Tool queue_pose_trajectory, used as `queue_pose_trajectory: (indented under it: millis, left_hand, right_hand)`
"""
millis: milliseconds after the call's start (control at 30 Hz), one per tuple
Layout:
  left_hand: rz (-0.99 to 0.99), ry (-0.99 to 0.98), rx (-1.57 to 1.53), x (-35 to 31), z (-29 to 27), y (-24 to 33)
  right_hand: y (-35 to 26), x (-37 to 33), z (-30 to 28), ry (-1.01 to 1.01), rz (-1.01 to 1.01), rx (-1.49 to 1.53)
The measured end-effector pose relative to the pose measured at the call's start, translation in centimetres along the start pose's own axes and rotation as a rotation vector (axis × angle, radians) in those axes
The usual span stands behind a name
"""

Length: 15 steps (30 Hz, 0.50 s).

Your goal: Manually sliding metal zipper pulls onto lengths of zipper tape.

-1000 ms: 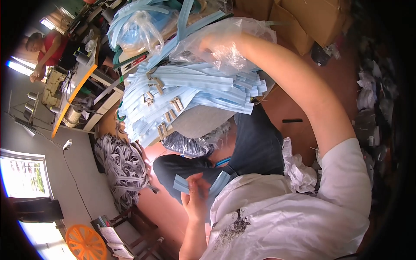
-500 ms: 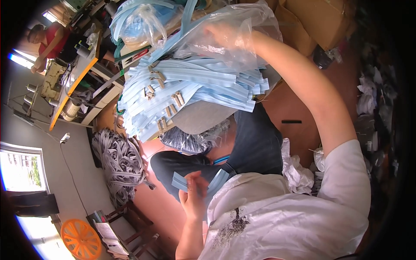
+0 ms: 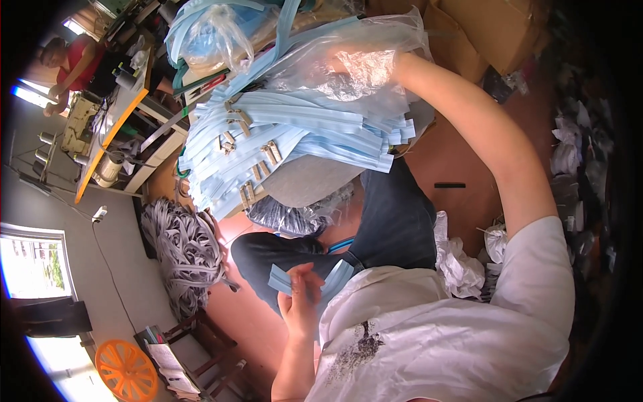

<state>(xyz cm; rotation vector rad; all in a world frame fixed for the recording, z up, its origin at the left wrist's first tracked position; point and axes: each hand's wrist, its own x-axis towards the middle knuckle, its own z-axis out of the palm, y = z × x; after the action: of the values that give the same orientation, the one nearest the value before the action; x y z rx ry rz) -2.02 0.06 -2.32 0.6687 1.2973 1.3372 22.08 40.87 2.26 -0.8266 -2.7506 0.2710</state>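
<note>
Close to my lap, my left hand [image 3: 299, 298] is closed round a short light-blue zipper strip [image 3: 337, 276], whose two ends stick out on either side of the fingers. My right arm stretches out to the far side, where my right hand [image 3: 358, 67] is in a clear plastic bag [image 3: 408, 40]. Glare and folds of plastic hide its fingers. Below the bag lies a broad heap of light-blue zipper strips [image 3: 321, 124] on a grey rounded surface [image 3: 315, 182]. Several small tan metal-looking pieces [image 3: 272, 153] rest on the heap.
Behind the heap sits another bag of blue strips [image 3: 218, 37]. A pile of grey tape [image 3: 181, 248] lies on the floor at left, crumpled white material [image 3: 459, 264] at right. Cardboard [image 3: 489, 33] stands far right. Another person [image 3: 77, 67] works at a table [image 3: 117, 137].
My right hand has shifted slightly, and the plastic bag has crumpled and sunk around it. My left hand and its zipper strip have barely moved.
</note>
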Motion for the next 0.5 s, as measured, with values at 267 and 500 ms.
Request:
queue_pose_trajectory:
  millis: [267,500]
  left_hand:
    - [-0.006,0.001,0.014,0.0,0.2,0.0]
    - [-0.005,-0.005,0.017,-0.1,0.0,-0.3]
  right_hand:
    - [0.8,0.2,-0.2,-0.121,-0.013,-0.135]
    - [-1.4,0.3,-1.7,-0.214,0.126,-0.087]
